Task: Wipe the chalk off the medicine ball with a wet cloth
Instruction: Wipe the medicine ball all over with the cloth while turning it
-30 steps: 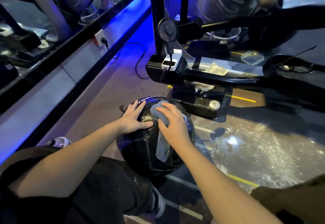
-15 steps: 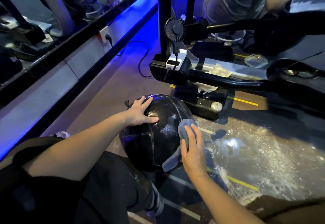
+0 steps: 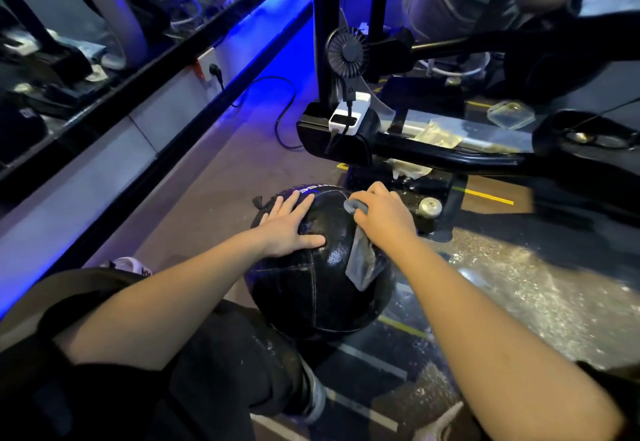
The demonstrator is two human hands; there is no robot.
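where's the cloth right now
In the head view the grey cloth lies on the upper right of the medicine ball, held under the right hand, with its loose end hanging down the ball's right side.

The dark floor (image 3: 519,284), glistening wet on the right and marked with yellow and white lines, carries the black medicine ball (image 3: 311,288), the black base of a machine (image 3: 398,198) just beyond it and a looping black cable (image 3: 287,108) further off

Black ball (image 3: 311,288), pale seams; grey cloth (image 3: 362,264); yellow floor lines (image 3: 488,196).
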